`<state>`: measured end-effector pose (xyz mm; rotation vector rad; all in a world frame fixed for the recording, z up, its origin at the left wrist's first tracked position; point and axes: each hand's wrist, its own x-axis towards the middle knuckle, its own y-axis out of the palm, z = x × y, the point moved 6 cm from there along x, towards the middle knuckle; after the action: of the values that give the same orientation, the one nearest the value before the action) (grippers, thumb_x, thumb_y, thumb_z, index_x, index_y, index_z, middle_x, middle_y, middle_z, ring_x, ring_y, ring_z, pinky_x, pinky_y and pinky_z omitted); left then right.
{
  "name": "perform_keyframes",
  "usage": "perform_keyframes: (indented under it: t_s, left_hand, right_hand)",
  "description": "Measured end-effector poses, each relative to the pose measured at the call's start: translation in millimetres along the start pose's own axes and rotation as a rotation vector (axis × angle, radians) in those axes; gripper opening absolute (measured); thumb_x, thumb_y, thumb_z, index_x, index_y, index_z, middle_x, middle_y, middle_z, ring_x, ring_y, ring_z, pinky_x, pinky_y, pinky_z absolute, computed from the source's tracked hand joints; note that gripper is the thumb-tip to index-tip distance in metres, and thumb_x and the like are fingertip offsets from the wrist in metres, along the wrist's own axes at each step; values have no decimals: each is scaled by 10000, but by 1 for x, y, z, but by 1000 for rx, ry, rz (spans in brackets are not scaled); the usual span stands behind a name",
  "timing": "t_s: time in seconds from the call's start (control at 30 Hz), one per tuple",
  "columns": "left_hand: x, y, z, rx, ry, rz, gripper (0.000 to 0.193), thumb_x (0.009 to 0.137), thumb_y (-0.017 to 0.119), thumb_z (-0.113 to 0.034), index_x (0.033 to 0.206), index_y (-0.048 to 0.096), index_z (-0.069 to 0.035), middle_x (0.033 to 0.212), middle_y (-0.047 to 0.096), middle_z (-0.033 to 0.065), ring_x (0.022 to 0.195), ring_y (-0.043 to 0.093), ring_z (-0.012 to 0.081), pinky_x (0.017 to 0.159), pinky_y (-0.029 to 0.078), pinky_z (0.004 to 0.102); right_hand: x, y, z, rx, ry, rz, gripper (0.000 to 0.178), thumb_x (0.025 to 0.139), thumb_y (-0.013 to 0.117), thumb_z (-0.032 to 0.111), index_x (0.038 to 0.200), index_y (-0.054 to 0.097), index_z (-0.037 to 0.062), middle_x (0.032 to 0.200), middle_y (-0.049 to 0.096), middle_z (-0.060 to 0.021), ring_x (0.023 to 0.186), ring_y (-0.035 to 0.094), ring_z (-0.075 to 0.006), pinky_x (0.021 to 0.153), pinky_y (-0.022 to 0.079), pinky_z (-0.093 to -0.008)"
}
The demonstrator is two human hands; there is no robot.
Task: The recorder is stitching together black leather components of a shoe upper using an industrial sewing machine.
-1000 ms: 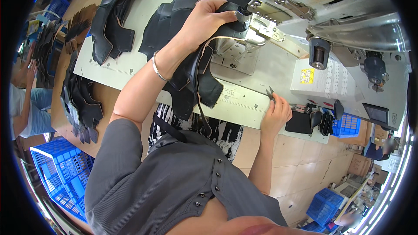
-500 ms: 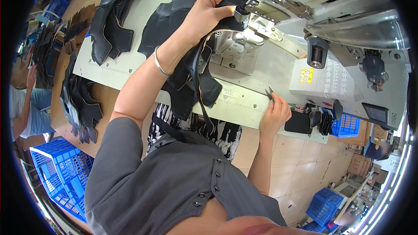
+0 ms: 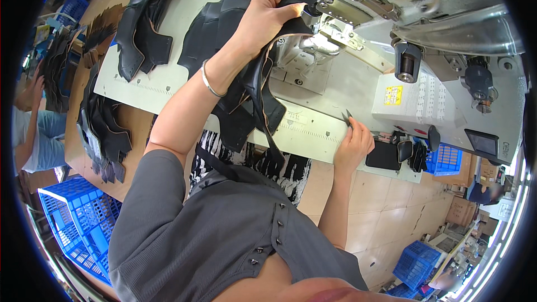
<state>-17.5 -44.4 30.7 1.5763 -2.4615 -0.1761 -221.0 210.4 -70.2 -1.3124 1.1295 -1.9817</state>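
Observation:
My left hand [image 3: 260, 23] is closed on a black leather piece [image 3: 251, 86], pressing its upper edge beside the metal needle area [image 3: 313, 15] of a sewing machine. The rest of the piece drapes over the table's near edge, and a narrow strip of it hangs down toward my lap. My right hand [image 3: 354, 144] stays near the table's front edge, apart from the leather. Its fingers are closed around dark pointed tweezers [image 3: 347, 118], tips upward. More black leather pieces [image 3: 210, 31] lie just left of my left hand, partly hidden by my arm.
Folded black leather pieces [image 3: 146, 25] lie at the table's far left; another stack [image 3: 103, 128] rests on a brown surface. Blue crates [image 3: 78, 218] stand at lower left. The machine's arm [image 3: 458, 39] overhangs the right side, above a white box [image 3: 411, 100]. Another person [image 3: 39, 134] sits at left.
The leather has shifted slightly at the machine, and its hanging strip has swung a little to the right. My left hand moved slightly with it; my right hand stays put with the tweezers.

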Motion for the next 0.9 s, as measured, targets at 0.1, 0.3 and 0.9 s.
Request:
perform_keyframes:
  t_s: [0.1, 0.3, 0.9]
  left_hand:
    - [1, -1, 2, 14, -15, 12, 205, 890, 650, -130, 808, 663, 58, 715, 646, 24, 579, 549, 35, 482, 418, 203]
    - [0, 0, -4, 130, -14, 6, 226, 889, 658, -152, 809, 666, 60, 714, 646, 33, 586, 552, 36, 489, 422, 202]
    - [-35, -8, 3, -61, 47, -50, 271, 917, 648, -205, 1000, 627, 52, 829, 652, 31, 682, 577, 52, 602, 486, 202]
  right_hand:
    - [0, 0, 0, -3, 7, 1, 250, 859, 607, 66, 1103, 645, 100, 1051, 573, -37, 1047, 521, -218, 963, 331, -394]
    - [0, -1, 0, -2, 8, 0, 249, 852, 614, 60, 1094, 649, 103, 1036, 579, -34, 1034, 528, -215, 959, 336, -391]
    - [37, -57, 139, 733, -105, 421, 272, 858, 663, 235, 1046, 639, 40, 947, 653, -86, 905, 597, -279, 802, 444, -369]
